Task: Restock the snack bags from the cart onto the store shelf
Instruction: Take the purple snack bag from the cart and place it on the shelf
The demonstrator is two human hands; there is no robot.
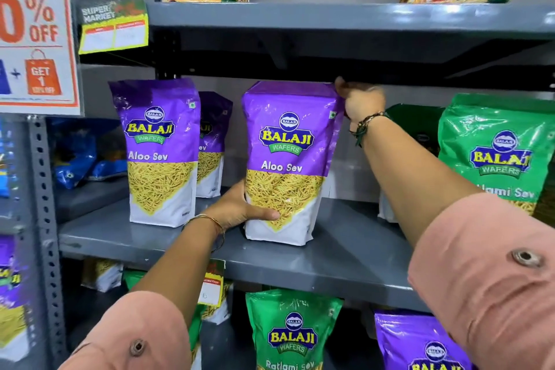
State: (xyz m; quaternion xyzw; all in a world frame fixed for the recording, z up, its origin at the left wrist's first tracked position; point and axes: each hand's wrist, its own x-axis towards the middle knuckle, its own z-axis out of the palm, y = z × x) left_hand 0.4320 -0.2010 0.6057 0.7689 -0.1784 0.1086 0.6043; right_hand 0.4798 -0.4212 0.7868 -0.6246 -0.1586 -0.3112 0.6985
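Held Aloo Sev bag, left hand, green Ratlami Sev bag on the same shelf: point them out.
Held Aloo Sev bag (pixel 288 141), head view, purple front.
Left hand (pixel 240 207), head view, back.
Green Ratlami Sev bag (pixel 498 153), head view, logo.

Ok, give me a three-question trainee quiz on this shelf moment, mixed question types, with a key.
1. True or false: the purple Aloo Sev bag being placed stands upright on the grey middle shelf.
2. Which hand grips that bag's top corner? A) left hand B) right hand C) neither
3. Fill in: the bag directly right of the right arm, on the same shelf, is coloured ____ and reads Balaji Wafers.

Key:
1. True
2. B; the left hand steadies the lower left side
3. green
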